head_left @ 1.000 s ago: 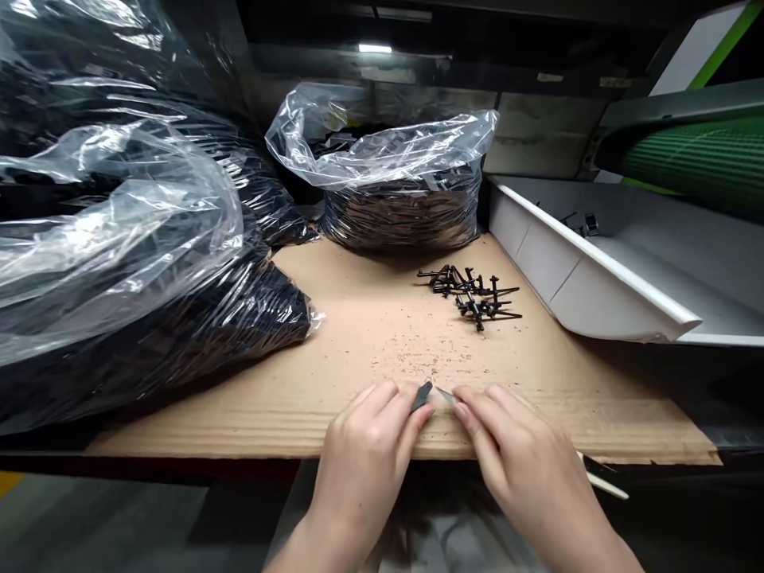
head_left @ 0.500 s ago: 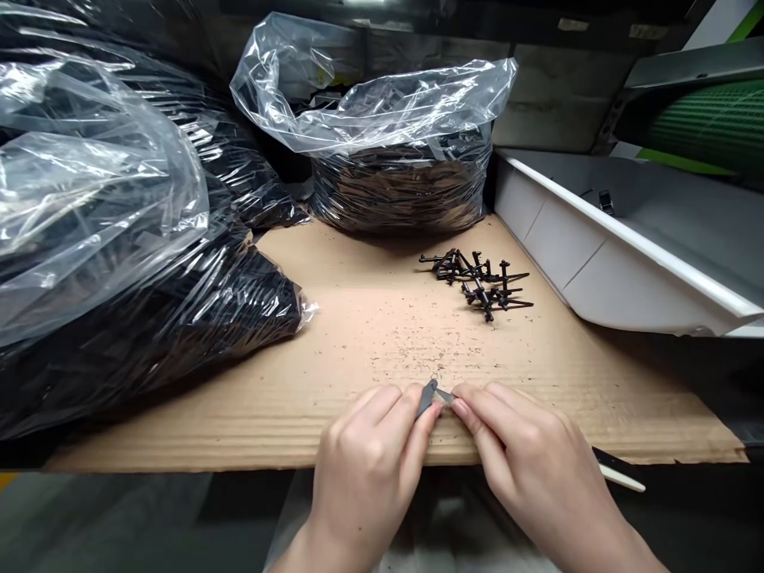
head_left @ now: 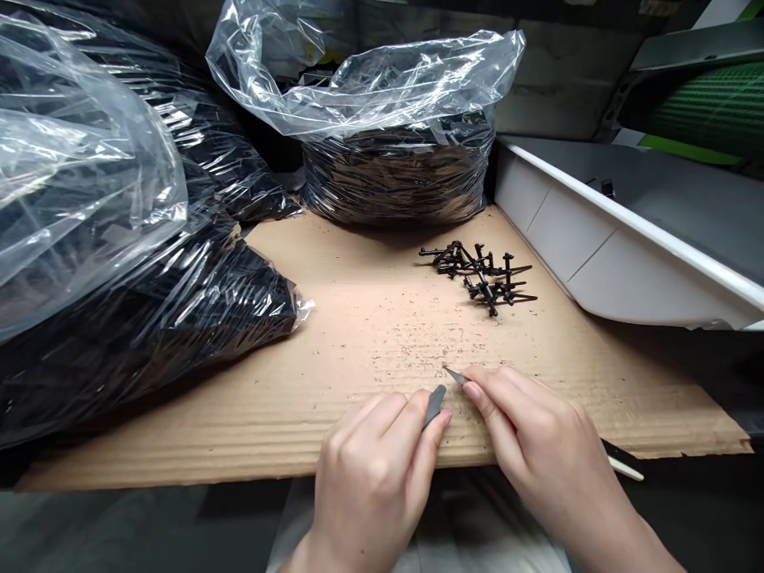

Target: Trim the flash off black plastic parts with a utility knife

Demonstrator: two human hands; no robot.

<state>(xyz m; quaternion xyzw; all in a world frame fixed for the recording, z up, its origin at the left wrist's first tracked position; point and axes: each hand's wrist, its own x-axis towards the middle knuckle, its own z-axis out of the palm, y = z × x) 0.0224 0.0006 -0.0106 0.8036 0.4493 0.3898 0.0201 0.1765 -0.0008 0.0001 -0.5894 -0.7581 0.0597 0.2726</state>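
My left hand (head_left: 373,469) is closed in a pinch on a small dark grey plastic piece (head_left: 434,404) at the front edge of the cardboard sheet (head_left: 358,334). My right hand (head_left: 537,446) is closed round a thin knife; its pointed blade tip (head_left: 454,375) sticks out past the fingers and its handle end (head_left: 624,464) shows behind the hand. The blade tip sits just above and right of the plastic piece, a small gap between them. Fine dark shavings speckle the cardboard ahead of both hands.
A small heap of black plastic sprues (head_left: 481,278) lies at the right of the cardboard. Clear bags full of black parts stand at the back (head_left: 394,159) and along the left (head_left: 131,263). A white tray (head_left: 602,247) slopes along the right side.
The blade tip and the plastic piece were touching and have come apart: my right hand moved up and right, my left hand dropped slightly. The camera tilted down.
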